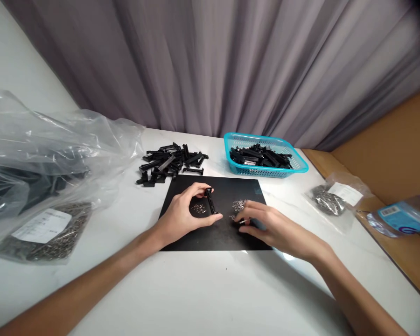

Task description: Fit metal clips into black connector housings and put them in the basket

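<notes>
Between the thumb and fingers of my left hand (184, 212) is a narrow black plastic bar (210, 201) with wider ends, tilted above the black mat (217, 240). My right hand (262, 223) is low over the right side of the mat, its thumb and fingers pinched together. A short shiny sliver shows at those fingertips, too small to name. Just beyond them lies a small pile of shiny metal pieces (239, 205). Another small pile of metal pieces (198, 208) is on the mat, partly behind my left hand.
Behind the mat, a loose heap of black plastic bars (166, 163) lies on the white table (203, 294). A blue basket (266, 171) holds more bars. Bags of metal pieces lie at left (61, 240) and right (331, 198). A blue-labelled plastic package (402, 217) is far right.
</notes>
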{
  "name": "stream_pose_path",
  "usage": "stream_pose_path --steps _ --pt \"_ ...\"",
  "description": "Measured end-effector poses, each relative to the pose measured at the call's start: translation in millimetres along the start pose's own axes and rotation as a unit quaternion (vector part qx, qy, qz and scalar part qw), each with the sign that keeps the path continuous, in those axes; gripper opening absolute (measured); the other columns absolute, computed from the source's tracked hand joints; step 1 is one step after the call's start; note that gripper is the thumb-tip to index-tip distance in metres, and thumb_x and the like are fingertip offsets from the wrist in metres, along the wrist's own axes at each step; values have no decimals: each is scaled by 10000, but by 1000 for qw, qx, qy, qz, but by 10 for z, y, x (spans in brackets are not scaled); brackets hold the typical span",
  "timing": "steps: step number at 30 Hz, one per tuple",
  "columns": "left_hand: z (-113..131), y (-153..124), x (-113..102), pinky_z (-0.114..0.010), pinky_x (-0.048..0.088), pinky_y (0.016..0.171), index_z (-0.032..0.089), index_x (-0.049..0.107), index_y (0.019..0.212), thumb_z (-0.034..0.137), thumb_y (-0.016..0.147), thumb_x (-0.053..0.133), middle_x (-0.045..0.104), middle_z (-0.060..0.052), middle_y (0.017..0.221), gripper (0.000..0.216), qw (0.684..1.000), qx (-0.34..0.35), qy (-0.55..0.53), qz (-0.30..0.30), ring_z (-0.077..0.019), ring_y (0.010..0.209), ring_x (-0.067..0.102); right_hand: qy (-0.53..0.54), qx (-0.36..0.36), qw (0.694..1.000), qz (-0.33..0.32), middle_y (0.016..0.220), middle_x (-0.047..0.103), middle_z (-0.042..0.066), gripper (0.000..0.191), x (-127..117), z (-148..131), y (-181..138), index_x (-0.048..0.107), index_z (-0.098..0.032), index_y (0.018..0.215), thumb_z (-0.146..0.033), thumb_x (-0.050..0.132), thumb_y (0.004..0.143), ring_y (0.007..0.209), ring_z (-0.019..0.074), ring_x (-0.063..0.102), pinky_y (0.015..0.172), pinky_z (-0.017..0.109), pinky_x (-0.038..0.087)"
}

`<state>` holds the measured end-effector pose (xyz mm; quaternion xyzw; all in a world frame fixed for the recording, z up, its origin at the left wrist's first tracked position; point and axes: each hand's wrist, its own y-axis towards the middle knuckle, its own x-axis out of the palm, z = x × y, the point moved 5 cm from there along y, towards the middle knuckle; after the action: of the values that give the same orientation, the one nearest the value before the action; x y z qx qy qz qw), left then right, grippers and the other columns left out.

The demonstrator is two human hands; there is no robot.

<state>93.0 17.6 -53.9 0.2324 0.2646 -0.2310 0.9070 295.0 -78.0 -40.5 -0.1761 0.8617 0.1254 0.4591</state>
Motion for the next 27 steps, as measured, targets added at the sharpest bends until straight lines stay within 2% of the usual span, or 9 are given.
stream_pose_path --steps 2,6,8,10,13,19,23,25,27 --pt "5 3 1 -470 567 1088 260 591 1238 505 732 860 730 -38 1251 623 1000 4 3 -3 -269 1156 704 -3 -18 998 57 1015 629 54 103 -25 19 57 650 -204 1047 -225 549 1052 908 191 613 776 323 522" --pt "11 6 3 -473 570 1090 259 588 1236 506 737 858 726 -39 1252 619 1000 11 11 -9 -268 1156 705 -9 -22 993 114 1027 641 73 119 -149 114 56 656 -196 1020 -230 547 1055 944 203 614 825 349 524" --pt "14 3 4 -472 576 1083 260 587 1239 509 739 857 725 -42 1251 620 1000 15 18 -11 -268 1152 707 -1 -21 996 87 1017 660 71 154 -225 160 9 713 -208 1026 -265 572 1049 930 200 629 826 348 528" --pt "19 -3 3 -470 581 1077 259 585 1245 504 743 855 723 -46 1248 620 999 22 25 -11 -268 1146 710 8 -23 999 23 974 681 52 192 -273 181 -53 768 -247 1091 -302 590 1044 882 186 643 789 328 528" --pt "21 -11 3 -463 581 1080 257 585 1251 498 749 851 724 -44 1241 617 999 23 28 -12 -265 1147 710 -6 -17 999 -41 928 677 21 280 -308 166 -137 728 -335 1289 -329 594 1044 799 166 636 719 298 518" --pt "9 -11 10 -485 571 1091 254 584 1256 523 745 848 713 -51 1257 635 999 5 26 -17 -276 1167 701 -35 -24 993 -111 1056 681 56 372 -94 45 -143 644 -306 1412 -274 577 1047 914 197 672 799 316 548" --pt "12 -7 17 -473 564 1102 252 581 1257 514 738 855 710 -46 1253 643 999 7 26 -18 -270 1171 697 -28 -12 999 -28 1083 695 64 208 -73 27 -57 733 -235 1192 -227 604 1029 937 198 672 811 316 537" --pt "11 -8 19 -471 558 1111 255 579 1263 515 737 855 706 -47 1253 648 999 11 28 -18 -269 1175 695 -26 -12 999 24 1023 708 51 172 -103 26 -19 728 -213 1051 -163 565 1033 874 181 664 770 306 522" --pt "8 -14 24 -469 550 1121 264 579 1274 523 743 851 698 -45 1259 650 999 17 28 -24 -265 1180 690 -12 -18 998 60 964 717 37 161 -129 24 5 697 -206 1022 -154 546 1038 818 168 657 737 297 513"
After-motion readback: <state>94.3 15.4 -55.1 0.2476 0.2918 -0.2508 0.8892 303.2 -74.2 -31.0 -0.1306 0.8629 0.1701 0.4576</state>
